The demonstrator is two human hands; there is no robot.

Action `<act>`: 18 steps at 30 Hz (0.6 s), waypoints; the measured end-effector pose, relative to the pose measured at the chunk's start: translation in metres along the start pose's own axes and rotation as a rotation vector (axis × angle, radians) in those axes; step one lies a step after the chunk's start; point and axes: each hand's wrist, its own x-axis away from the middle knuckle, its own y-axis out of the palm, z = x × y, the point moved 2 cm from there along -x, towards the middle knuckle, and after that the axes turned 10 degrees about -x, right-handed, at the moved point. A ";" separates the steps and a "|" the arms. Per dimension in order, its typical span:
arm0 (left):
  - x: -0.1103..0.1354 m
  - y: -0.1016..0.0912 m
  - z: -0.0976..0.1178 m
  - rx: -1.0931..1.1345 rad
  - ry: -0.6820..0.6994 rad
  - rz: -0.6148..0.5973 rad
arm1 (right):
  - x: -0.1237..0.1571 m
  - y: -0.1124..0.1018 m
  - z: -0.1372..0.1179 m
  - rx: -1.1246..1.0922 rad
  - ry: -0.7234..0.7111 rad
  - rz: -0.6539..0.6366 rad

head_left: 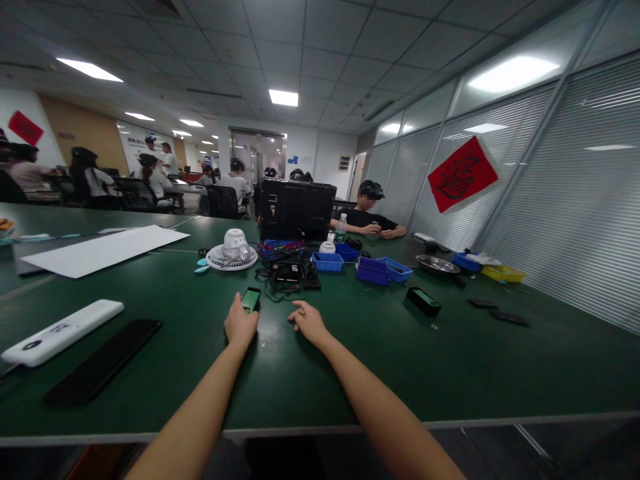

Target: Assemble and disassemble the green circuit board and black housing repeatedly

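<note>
My left hand (pixel 241 325) is wrapped around a small black box with a green face (pixel 251 300), which rises above the thumb and fingers. The hand covers its lower part. To the right, my right hand (pixel 309 322) hovers over or rests on the green table (pixel 280 387); I cannot tell which. Its index finger points left, the other fingers bend loosely, and nothing shows in it. A similar black box with a green top (pixel 423 301) lies farther right. Just beyond my hands sits a black device with tangled cables (pixel 286 272).
A white fan (pixel 233 252), blue bins (pixel 373 271), a metal bowl (pixel 437 265) and a black monitor (pixel 299 210) stand farther back. On the left lie a white power strip (pixel 65 331) and a long black panel (pixel 105 360). Another person (pixel 370 217) sits across the table.
</note>
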 end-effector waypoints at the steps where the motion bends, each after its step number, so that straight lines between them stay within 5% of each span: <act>1: -0.003 -0.005 -0.004 0.016 -0.041 0.034 | 0.001 -0.002 0.001 -0.033 0.021 0.007; 6: -0.010 -0.026 -0.018 0.063 -0.232 0.172 | 0.000 -0.031 0.006 -0.160 0.084 0.089; 12: -0.013 -0.028 -0.020 0.029 -0.324 0.321 | -0.010 -0.079 0.024 -0.236 0.118 0.363; 18: -0.017 -0.025 -0.020 -0.042 -0.293 0.233 | -0.015 -0.094 0.033 -0.253 0.141 0.451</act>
